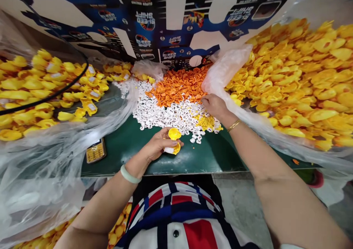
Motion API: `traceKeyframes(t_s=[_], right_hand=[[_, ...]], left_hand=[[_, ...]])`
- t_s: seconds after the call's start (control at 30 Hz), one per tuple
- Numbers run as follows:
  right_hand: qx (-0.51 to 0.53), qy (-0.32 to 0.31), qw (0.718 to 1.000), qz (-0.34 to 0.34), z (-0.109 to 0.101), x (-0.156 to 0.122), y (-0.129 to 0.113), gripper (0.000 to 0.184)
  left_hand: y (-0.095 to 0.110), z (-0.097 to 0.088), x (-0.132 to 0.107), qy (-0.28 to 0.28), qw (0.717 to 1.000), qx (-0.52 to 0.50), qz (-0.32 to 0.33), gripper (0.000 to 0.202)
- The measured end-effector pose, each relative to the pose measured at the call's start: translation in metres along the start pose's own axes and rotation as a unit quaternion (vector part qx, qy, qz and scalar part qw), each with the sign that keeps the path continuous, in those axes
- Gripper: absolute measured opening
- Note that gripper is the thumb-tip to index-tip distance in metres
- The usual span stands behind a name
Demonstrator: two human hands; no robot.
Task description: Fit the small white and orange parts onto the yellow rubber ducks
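My left hand point(160, 144) is closed around a hollow yellow plastic shell piece point(174, 133), with a white part point(169, 150) showing at its lower edge. It is held over the near part of the green table. My right hand point(216, 107) reaches to the right edge of the orange pieces point(179, 87), its fingers bent together; whether they pinch a small part is hidden. White pieces with dark dots point(162, 113) lie in front of the orange heap. A small patch of tiny yellow bits point(206, 122) is just below my right hand.
Heaps of yellow shells lie at the left point(33, 83) and right point(298, 79), on clear plastic sheeting point(110, 120). Printed cardboard point(154, 32) stands behind. A gold-coloured phone-like object point(96, 151) rests on the green table point(124, 160) at left. A black cable point(63, 85) crosses the left.
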State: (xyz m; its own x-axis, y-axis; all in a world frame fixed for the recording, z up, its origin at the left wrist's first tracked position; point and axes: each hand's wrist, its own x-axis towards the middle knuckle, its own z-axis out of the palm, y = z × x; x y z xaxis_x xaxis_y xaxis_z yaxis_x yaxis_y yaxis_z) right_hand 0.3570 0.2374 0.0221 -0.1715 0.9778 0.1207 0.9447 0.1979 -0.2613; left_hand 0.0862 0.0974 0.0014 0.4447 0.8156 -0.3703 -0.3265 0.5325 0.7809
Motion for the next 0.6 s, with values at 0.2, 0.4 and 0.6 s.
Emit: traceKeyframes(t_s=[0.2, 0.4, 0.6], right_hand=[[-0.041, -0.022, 0.998, 0.032, 0.019, 0.02, 0.001, 0.026], [-0.033, -0.006, 0.999, 0.009, 0.014, 0.007, 0.005, 0.029], [0.117, 0.029, 0.99, -0.067, 0.015, -0.02, -0.013, 0.03]], left_hand=[[0.006, -0.011, -0.002, -0.019, 1.0, 0.0, 0.014, 0.06], [0.007, -0.014, -0.002, -0.049, 0.996, -0.035, 0.062, 0.049], [0.002, -0.01, -0.001, 0.001, 0.994, 0.061, 0.095, 0.041]])
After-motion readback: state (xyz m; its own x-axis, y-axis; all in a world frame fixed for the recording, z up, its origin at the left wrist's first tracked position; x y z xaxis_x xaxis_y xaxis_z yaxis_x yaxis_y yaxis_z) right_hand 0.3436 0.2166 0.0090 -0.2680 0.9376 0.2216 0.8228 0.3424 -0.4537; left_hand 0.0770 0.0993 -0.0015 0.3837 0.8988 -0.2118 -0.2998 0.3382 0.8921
